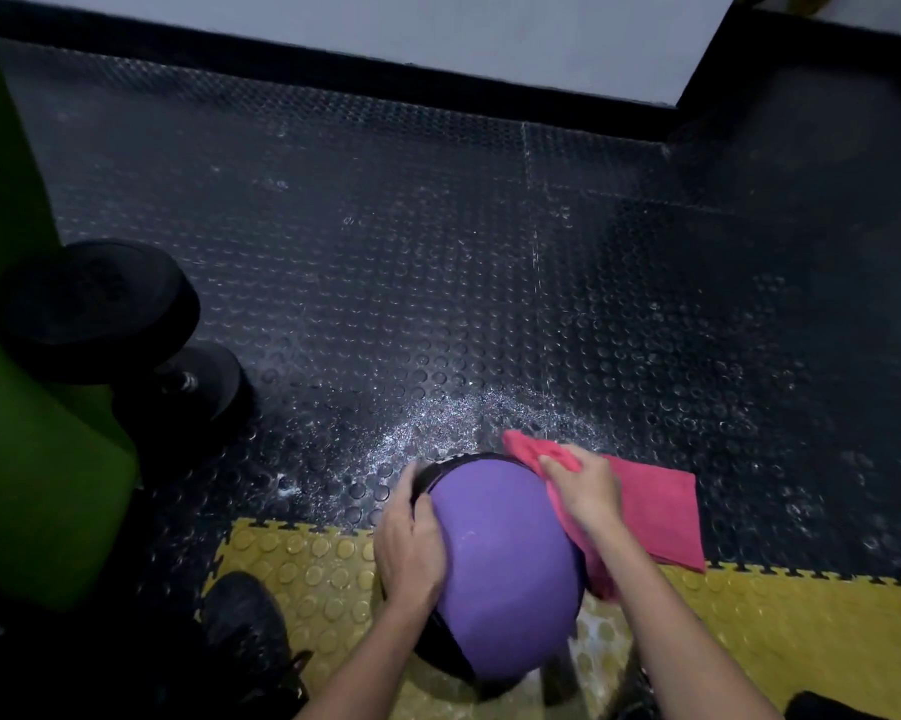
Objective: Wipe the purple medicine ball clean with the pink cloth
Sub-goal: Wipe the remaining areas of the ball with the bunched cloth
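The purple medicine ball (pixel 500 569), with black panels at its left side, sits low in the middle of the head view over the floor mats. My left hand (pixel 412 548) grips its upper left side, fingers curled over the black edge. My right hand (pixel 583 485) holds the pink cloth (pixel 656 511) against the ball's upper right side. The cloth drapes down the ball's right flank and hangs out to the right.
Black studded rubber flooring (pixel 438 252) carries white dust in front of the ball. Yellow interlocking mats (pixel 302 563) lie beneath. A black dumbbell (pixel 100 309) and a green object (pixel 17 407) stand at left. A dark shoe (pixel 245 626) is at lower left. A white wall (pixel 438 39) runs behind.
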